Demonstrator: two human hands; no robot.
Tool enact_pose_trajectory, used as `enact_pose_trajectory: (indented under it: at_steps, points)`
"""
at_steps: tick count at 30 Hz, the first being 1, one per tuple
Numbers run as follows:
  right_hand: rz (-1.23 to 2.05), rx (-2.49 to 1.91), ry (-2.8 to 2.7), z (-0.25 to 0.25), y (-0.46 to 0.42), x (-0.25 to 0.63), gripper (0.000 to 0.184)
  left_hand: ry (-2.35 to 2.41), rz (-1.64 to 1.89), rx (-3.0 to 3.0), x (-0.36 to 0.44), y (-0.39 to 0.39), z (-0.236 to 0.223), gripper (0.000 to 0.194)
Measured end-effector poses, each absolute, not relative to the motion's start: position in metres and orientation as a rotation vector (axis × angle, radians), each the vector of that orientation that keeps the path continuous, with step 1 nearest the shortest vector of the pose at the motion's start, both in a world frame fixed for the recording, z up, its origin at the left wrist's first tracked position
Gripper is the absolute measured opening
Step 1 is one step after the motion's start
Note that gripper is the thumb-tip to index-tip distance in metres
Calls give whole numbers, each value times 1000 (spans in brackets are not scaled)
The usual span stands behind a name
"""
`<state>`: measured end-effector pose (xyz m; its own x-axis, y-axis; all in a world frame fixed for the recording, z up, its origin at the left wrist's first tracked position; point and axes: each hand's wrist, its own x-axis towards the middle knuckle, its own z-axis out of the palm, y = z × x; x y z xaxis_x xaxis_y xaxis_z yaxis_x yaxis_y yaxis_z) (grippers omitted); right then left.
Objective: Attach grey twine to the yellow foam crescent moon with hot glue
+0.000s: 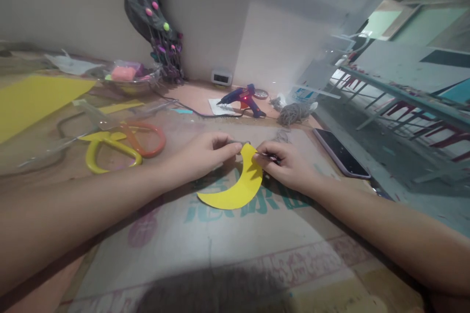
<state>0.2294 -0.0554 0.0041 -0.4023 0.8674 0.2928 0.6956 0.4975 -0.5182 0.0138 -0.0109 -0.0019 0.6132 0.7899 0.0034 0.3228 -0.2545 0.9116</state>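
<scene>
A yellow crescent-shaped paper cutout [238, 186] lies on a printed cardboard sheet [227, 244] in the middle of the view. My left hand [203, 156] pinches the crescent's top tip with thumb and forefinger. My right hand [286, 164] is closed in a pinch just right of that tip, gripping a thin dark strand or wire that runs between the two hands. What exactly the strand is, I cannot make out.
Yellow-handled scissors [106, 149] and orange-handled scissors [147, 137] lie at the left. A blue glue gun [244, 98] with a red light rests at the back, grey yarn [293, 113] beside it. A phone [341, 152] lies at the right. Yellow paper [33, 102] sits far left.
</scene>
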Motion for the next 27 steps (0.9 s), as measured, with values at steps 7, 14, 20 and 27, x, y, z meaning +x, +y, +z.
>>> enact_pose_trajectory:
  at_steps: [7,14,20,27]
  points:
    - [447,-1277,-2218,4,-54,229,20,840,633,1790,16,-12,-1,20]
    - [460,-1261,-2225,3,-55,231,19,871,567,1928,15,-12,-3,18]
    - [429,-1273,-2261,2,-54,231,19,802,567,1908,15,-14,-1,14]
    - [425,-1169,-2291,4,-57,230,16,793,595,1875,14,-17,4,35]
